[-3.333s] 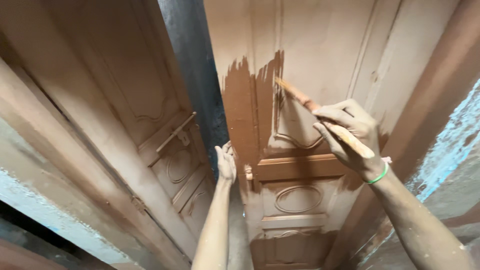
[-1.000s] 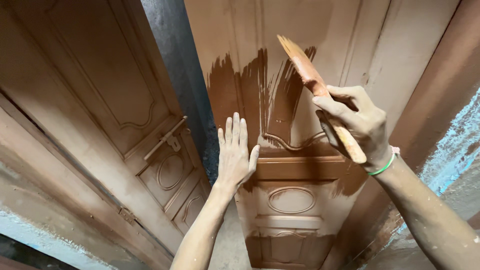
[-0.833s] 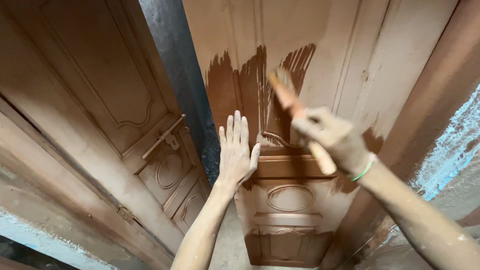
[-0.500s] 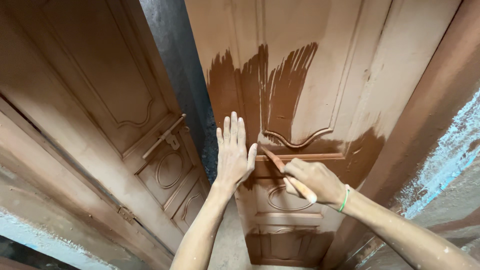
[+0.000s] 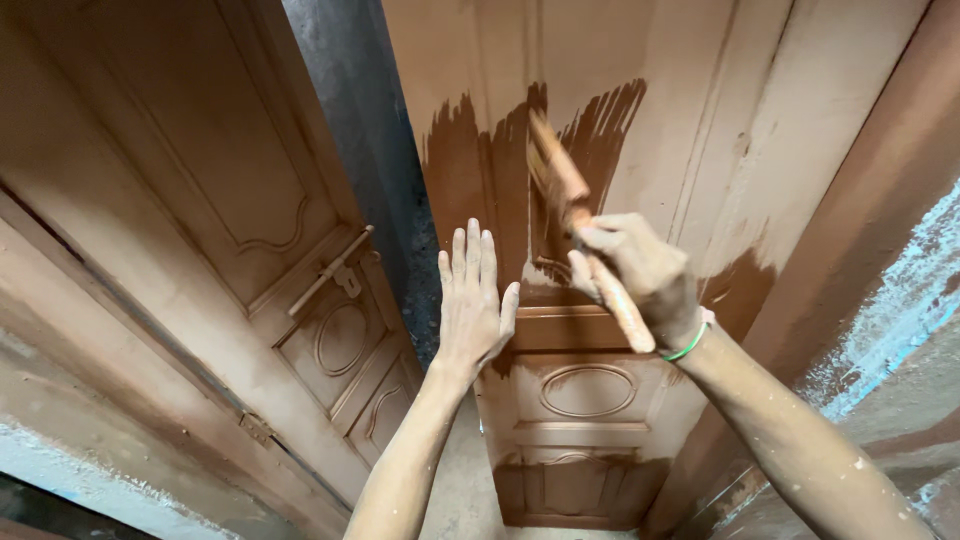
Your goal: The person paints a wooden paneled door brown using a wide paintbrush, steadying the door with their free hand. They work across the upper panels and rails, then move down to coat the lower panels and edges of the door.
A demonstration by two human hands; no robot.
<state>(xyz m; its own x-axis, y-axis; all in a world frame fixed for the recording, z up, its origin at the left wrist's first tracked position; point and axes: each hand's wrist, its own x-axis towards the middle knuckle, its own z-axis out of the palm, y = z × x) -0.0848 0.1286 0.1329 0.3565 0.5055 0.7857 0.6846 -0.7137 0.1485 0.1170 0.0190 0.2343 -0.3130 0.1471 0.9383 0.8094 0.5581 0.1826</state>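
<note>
While right hand (image 5: 640,280) has its grip closed tight round the handle of the paintbrush (image 5: 575,215), bristles sit against the upper panel of the door leaf (image 5: 600,400), on the dark wet brown patch (image 5: 480,170). Left hand (image 5: 472,300) is fully open, fingers spread, palm flat on the same leaf, left of the brush, holding nothing. Green band (image 5: 688,347) on right wrist. Second door leaf (image 5: 230,170) stands left of it with a latch (image 5: 335,272); dark gap between. Rough plaster wall (image 5: 890,320) to the right.
</note>
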